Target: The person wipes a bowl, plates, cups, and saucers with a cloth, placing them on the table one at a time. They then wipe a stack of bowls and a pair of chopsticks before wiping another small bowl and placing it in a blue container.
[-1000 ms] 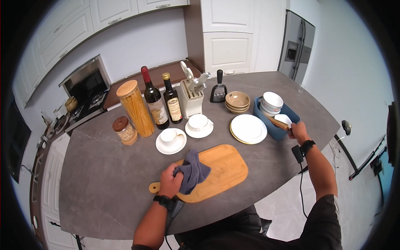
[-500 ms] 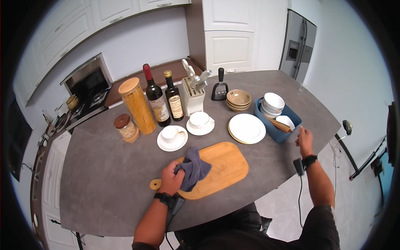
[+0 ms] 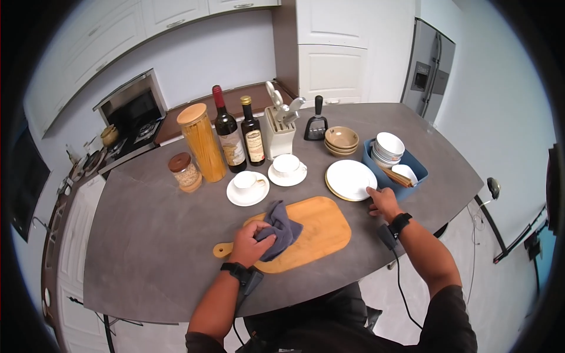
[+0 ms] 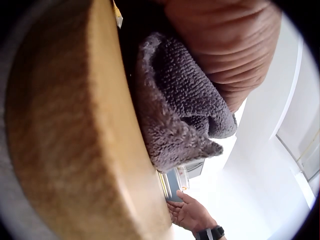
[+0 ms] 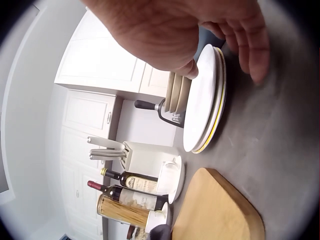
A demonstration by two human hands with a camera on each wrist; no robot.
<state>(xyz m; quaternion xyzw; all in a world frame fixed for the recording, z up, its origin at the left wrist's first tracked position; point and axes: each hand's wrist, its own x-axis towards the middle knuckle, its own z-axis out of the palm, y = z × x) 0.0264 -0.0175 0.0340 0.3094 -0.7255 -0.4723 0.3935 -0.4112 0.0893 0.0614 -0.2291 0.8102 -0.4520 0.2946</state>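
My left hand [image 3: 248,244] grips a grey-purple cloth [image 3: 283,228] on the wooden cutting board [image 3: 323,229]. In the left wrist view the folded cloth [image 4: 182,100] lies against the board's face. My right hand [image 3: 385,203] is at the near right rim of a stack of white plates [image 3: 351,180]. In the right wrist view its thumb is over the rim of the top plate [image 5: 201,100], and the other fingers [image 5: 257,65] extend outside the stack, above the tabletop. Yellow shows at the edge of a lower plate.
A blue bin [image 3: 415,163] behind the right hand holds white bowls [image 3: 388,147] and wooden utensils [image 3: 397,177]. Brown bowls [image 3: 341,140] stand behind the plates. Two cups [image 3: 286,165] on saucers, a knife block [image 3: 279,136], bottles [image 3: 232,141] and a pasta jar [image 3: 205,147] line the left.
My right hand has let go of the wooden utensils in the blue bin and moved left to the plates. My left hand stays on the cloth; the head view has shifted slightly.
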